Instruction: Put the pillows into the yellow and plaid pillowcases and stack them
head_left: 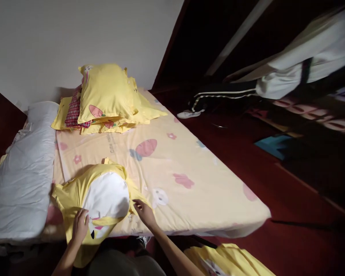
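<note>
A white pillow [109,197] lies at the near edge of the bed, partly inside a yellow pillowcase [74,191]. My left hand [79,226] rests on the lower edge of the pillowcase, fingers curled and pressed onto the yellow cloth. My right hand [143,212] pinches the pillowcase edge at the pillow's right side. The pillow's top and left are covered by the case; its middle shows bare white.
The bed sheet [166,168] is pale yellow with pink prints. A stack of yellow pillows and folded bedding [106,96] sits at the far end. A white duvet [25,168] lies along the left. Another person's legs [276,86] stand on the dark red floor at right. Yellow cloth [227,260] lies below.
</note>
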`<state>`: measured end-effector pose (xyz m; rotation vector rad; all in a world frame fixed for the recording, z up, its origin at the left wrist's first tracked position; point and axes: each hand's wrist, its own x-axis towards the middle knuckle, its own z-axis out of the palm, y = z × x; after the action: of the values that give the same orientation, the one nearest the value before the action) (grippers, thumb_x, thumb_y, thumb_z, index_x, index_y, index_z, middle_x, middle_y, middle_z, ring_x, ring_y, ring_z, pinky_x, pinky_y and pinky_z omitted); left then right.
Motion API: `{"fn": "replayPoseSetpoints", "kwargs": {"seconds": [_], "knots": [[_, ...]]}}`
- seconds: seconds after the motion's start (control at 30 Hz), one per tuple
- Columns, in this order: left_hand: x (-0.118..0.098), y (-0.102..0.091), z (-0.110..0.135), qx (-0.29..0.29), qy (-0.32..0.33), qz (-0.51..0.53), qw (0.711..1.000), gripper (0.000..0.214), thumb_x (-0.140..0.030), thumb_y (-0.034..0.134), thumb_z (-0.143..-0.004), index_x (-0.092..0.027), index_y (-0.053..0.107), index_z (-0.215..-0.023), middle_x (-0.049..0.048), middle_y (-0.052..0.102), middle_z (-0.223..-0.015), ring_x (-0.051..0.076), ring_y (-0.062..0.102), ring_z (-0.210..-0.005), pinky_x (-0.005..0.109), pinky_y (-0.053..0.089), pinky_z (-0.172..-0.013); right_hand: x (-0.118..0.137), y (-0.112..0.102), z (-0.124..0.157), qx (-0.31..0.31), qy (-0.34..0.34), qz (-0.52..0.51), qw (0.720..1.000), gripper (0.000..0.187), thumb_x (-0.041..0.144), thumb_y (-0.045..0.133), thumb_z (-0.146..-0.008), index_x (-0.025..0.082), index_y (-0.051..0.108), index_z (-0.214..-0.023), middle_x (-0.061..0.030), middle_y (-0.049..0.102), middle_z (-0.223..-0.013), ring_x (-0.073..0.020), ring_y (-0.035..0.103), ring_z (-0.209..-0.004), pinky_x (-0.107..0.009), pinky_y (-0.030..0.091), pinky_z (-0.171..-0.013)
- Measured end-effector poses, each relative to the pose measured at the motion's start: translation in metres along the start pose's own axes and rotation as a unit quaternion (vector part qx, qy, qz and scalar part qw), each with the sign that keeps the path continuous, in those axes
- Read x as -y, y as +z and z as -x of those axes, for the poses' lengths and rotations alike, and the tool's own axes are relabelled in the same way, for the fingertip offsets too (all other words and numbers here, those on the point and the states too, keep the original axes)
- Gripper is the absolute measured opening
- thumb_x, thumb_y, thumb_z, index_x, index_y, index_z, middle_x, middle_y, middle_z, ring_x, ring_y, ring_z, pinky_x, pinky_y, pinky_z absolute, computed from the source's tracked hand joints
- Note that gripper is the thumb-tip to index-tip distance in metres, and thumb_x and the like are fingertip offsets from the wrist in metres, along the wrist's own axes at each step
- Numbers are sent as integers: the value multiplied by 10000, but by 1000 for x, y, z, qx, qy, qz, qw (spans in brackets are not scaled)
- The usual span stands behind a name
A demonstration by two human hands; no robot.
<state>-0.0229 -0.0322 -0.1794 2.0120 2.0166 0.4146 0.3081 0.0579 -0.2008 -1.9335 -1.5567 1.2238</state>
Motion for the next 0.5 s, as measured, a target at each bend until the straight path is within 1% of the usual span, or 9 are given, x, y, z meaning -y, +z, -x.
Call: {"fn": "replayPoseSetpoints", "kwargs": {"seconds": [0.07, 0.13, 0.2, 0.27, 0.33, 0.4, 0.43, 0.47, 0.5], "knots": [[1, 1, -5, -59, -33, -11, 998, 376, -248, 334, -948, -190, 648, -1146, 126, 694, -1077, 252, 654, -1059, 431, 549, -912, 17, -8, -38, -3, -52, 21, 998, 339, 246, 458, -864, 187, 688, -1105, -90, 729, -1097, -214, 687, -996, -333, 511, -897], [2, 9, -18, -123, -56, -37, 990, 360, -243, 399, -931, -180, 604, -1219, 134, 674, -1126, 280, 638, -1078, 453, 535, -897, 35, -7, -81, -2, -91, 48, 995, 391, 262, 442, -877, 209, 651, -1202, -89, 676, -1246, -225, 616, -1167, -366, 455, -999], [5, 29, -34, -182, -72, -82, 977, 373, -257, 485, -898, -194, 585, -1252, 136, 664, -1144, 304, 636, -1057, 459, 526, -849, 45, 4, -121, -5, -103, 79, 992, 444, 274, 477, -868, 213, 592, -1293, -107, 633, -1315, -251, 564, -1243, -418, 420, -1028], [11, 59, -49, -214, -87, -125, 965, 388, -275, 538, -873, -216, 587, -1253, 145, 662, -1156, 329, 638, -1034, 468, 513, -798, 47, 27, -152, -1, -90, 114, 989, 524, 290, 576, -820, 208, 546, -1337, -133, 648, -1278, -290, 590, -1205, -462, 429, -986], [20, 93, -62, -225, -100, -146, 958, 373, -275, 548, -869, -219, 598, -1235, 159, 658, -1172, 348, 635, -1045, 479, 501, -781, 41, 56, -171, 3, -71, 147, 987, 557, 289, 643, -781, 186, 542, -1319, -152, 688, -1179, -316, 637, -1118, -467, 447, -924], [31, 120, -73, -223, -115, -151, 956, 328, -260, 525, -883, -197, 614, -1192, 170, 667, -1144, 354, 637, -1044, 490, 498, -782, 34, 84, -179, 3, -60, 176, 983, 470, 257, 621, -807, 143, 561, -1259, -168, 715, -1072, -307, 669, -1031, -415, 455, -866], [36, 127, -78, -223, -120, -151, 956, 293, -254, 504, -892, -183, 627, -1149, 170, 683, -1079, 346, 651, -996, 485, 502, -763, 31, 94, -179, 2, -58, 189, 980, 408, 223, 586, -829, 127, 569, -1225, -172, 723, -1025, -293, 680, -991, -378, 454, -833], [41, 130, -81, -227, -123, -147, 955, 261, -251, 481, -902, -173, 637, -1096, 160, 696, -995, 331, 666, -922, 473, 509, -735, 30, 100, -178, 3, -59, 200, 978, 360, 189, 555, -841, 122, 577, -1195, -167, 730, -979, -275, 689, -947, -344, 450, -797], [45, 127, -84, -233, -123, -137, 955, 236, -244, 461, -908, -171, 639, -1045, 142, 701, -915, 308, 674, -843, 451, 516, -704, 29, 100, -174, 6, -62, 211, 976, 334, 164, 537, -843, 129, 583, -1172, -155, 735, -939, -258, 696, -899, -315, 442, -757]]}}
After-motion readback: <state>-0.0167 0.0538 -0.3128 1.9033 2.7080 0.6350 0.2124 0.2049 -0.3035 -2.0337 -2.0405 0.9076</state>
